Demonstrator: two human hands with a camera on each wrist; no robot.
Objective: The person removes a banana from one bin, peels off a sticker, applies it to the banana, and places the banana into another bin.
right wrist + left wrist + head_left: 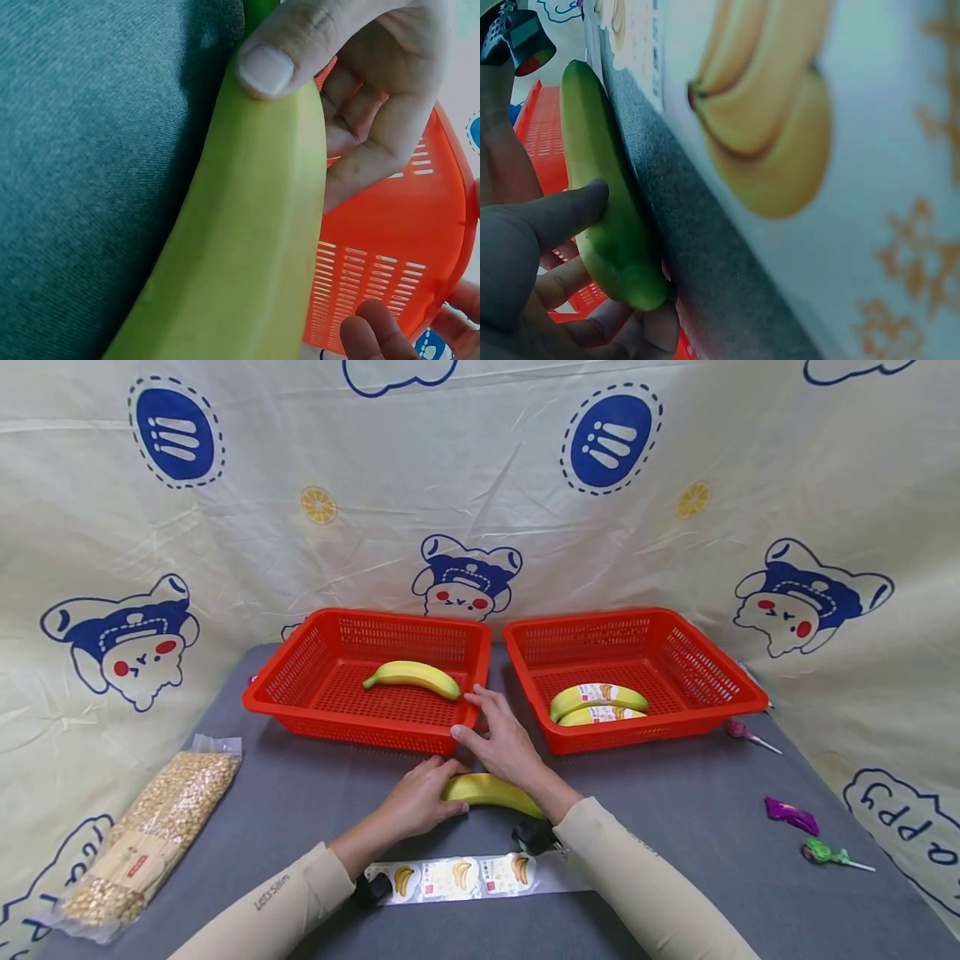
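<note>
An unlabelled yellow banana [491,791] lies on the grey table [675,793] in front of two red baskets. My left hand [438,789] grips its left end, thumb [285,45] on top and fingers curled under, as the left wrist view shows on the banana [604,202]. My right hand [487,727] is beyond the banana with straight, spread fingers at the front right corner of the left basket [300,672]; whether it touches is unclear. Its wrist crosses over the banana's right end.
The left basket holds one bare banana [412,677]. In the right basket [720,677] are two labelled bananas [596,697]. A strip of banana stickers [450,877] lies near me, a bag of kernels [150,835] is at left, and wrapped sweets [791,814] at right.
</note>
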